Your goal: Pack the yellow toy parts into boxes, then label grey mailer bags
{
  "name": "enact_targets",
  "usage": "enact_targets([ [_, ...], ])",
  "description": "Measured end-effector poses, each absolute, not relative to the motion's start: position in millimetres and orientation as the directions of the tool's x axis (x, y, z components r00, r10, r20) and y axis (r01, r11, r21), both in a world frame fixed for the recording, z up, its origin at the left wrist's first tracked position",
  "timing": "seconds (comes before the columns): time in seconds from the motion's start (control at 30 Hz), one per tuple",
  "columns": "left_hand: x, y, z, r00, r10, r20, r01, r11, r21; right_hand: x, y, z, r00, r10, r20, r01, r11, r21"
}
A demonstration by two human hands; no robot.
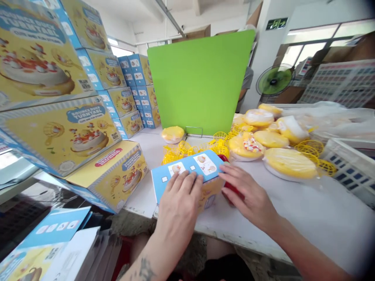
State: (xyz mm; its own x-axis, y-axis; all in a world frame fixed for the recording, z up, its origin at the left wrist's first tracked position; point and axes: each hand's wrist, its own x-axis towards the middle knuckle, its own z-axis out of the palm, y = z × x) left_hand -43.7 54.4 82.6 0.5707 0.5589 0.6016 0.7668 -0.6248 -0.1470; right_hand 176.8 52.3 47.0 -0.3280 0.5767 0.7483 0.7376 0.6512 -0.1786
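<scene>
Centre box [191, 160]: blue panel bearing white-backed pictures and white squares; yellow printed side
Stacked boxes [67, 132]: yellow printed fronts, blue sides, pale striped borders, blue title banners
Upright panel [199, 82]: plain bright green
Mesh pieces [170, 157]: yellow lattice
Wrapped toys [288, 162]: yellow over white, one red-and-white speckled
Counter [293, 210]: pale, near white
Fan [274, 81]: green blades, dark hub

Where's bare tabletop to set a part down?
Biggest bare patch: table right of the right hand, bordered by bagged yellow items behind and the white crate at far right. Narrow strip too, between the stacked boxes and the yellow mesh pieces. Crowded: directly behind the box under the left hand, where those pieces cluster.
</scene>
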Motion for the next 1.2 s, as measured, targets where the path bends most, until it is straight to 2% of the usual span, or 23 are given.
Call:
enact_targets([
  [0.07, -43, 57, 81, 0.547, 0.571, 0.612, 0.775, -0.621, -0.113, 197, 45, 29, -0.048, 0.678, 0.733, 0.775, 0.488, -0.401],
  [0.17, -43, 59, 83, 0.539, 0.566, 0.624, 0.776, -0.622, -0.106, 225, 43, -4, 0.291, 0.800, 0.524, 0.706, 0.189, -0.682],
  [0.23, -41, 58, 83, 0.534, 0.566, 0.629, 0.782, -0.613, -0.112, 235, 49, -22, 0.368, 0.869, 0.330, 0.609, 0.043, -0.792],
  [0.3, -38, 57, 82, 0.528, 0.566, 0.633, 0.790, -0.601, -0.121, 237, 56, -32, 0.365, 0.912, 0.188, 0.533, -0.039, -0.845],
  [0.4, -36, 54, 80, 0.534, 0.559, 0.634, 0.790, -0.598, -0.138, 231, 68, -33, 0.372, 0.924, 0.086, 0.474, -0.109, -0.874],
  [0.5, -36, 52, 80, 0.544, 0.555, 0.629, 0.785, -0.602, -0.147, 223, 75, -29, 0.431, 0.901, 0.050, 0.388, -0.136, -0.911],
  [0.57, -36, 52, 80, 0.546, 0.553, 0.630, 0.786, -0.598, -0.156, 219, 74, -27, 0.459, 0.884, 0.088, 0.366, -0.098, -0.925],
  [0.7, -34, 52, 79, 0.536, 0.553, 0.637, 0.799, -0.575, -0.173, 214, 58, -27, 0.534, 0.799, 0.275, 0.432, 0.022, -0.902],
  [0.77, -34, 52, 78, 0.533, 0.551, 0.643, 0.801, -0.574, -0.171, 212, 46, -32, 0.586, 0.768, 0.259, 0.360, 0.040, -0.932],
  [0.83, -35, 53, 77, 0.535, 0.542, 0.648, 0.794, -0.584, -0.167, 209, 35, -40, 0.612, 0.779, 0.136, 0.175, 0.034, -0.984],
  [0.9, -35, 53, 77, 0.540, 0.532, 0.651, 0.786, -0.596, -0.164, 205, 29, -49, 0.597, 0.801, -0.048, -0.092, 0.009, -0.996],
  [1.0, -36, 53, 77, 0.551, 0.521, 0.652, 0.774, -0.612, -0.164, 199, 28, -57, 0.506, 0.809, -0.299, -0.443, -0.053, -0.895],
  [1.1, -37, 52, 78, 0.537, 0.533, 0.654, 0.779, -0.611, -0.140, 190, 31, -57, 0.419, 0.800, -0.429, -0.616, -0.097, -0.782],
  [1.2, -37, 52, 78, 0.521, 0.553, 0.650, 0.786, -0.608, -0.113, 181, 32, -53, 0.369, 0.797, -0.477, -0.699, -0.100, -0.708],
])
